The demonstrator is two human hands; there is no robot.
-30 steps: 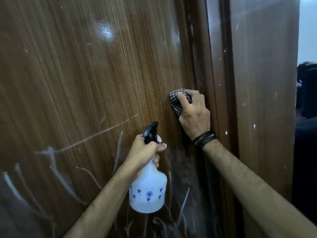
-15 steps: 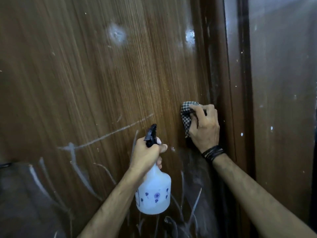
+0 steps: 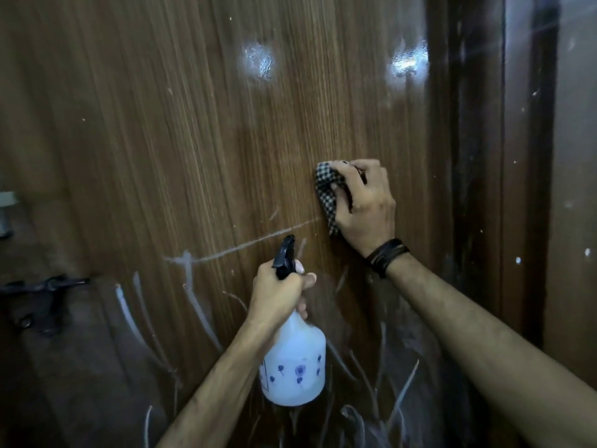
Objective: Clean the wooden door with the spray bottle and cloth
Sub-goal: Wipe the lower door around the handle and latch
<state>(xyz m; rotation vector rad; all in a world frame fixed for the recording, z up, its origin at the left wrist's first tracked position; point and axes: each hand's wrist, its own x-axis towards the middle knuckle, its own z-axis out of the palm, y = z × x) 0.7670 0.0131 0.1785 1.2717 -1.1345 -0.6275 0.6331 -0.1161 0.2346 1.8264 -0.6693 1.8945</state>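
- My right hand [image 3: 365, 208] grips the checked cloth [image 3: 327, 192], pressed against the wooden door [image 3: 193, 124] near its right edge.
- My left hand [image 3: 277, 294] grasps the spray bottle [image 3: 292, 363], held below.
- I should press firmly along the white streak [image 3: 252, 244].

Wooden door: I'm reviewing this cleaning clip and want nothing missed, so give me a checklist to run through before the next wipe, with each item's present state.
1. Cloth gripped in the right hand: ok.
2. Cloth pressed on the wooden door: ok.
3. Spray bottle held in the left hand around its neck: ok.
4. Black nozzle aimed at the door: ok, it points up toward the panel.
5. White streaks cleared: not ok, many remain below and left of the cloth.
6. Liquid left in the bottle: cannot tell, the plastic is cloudy.
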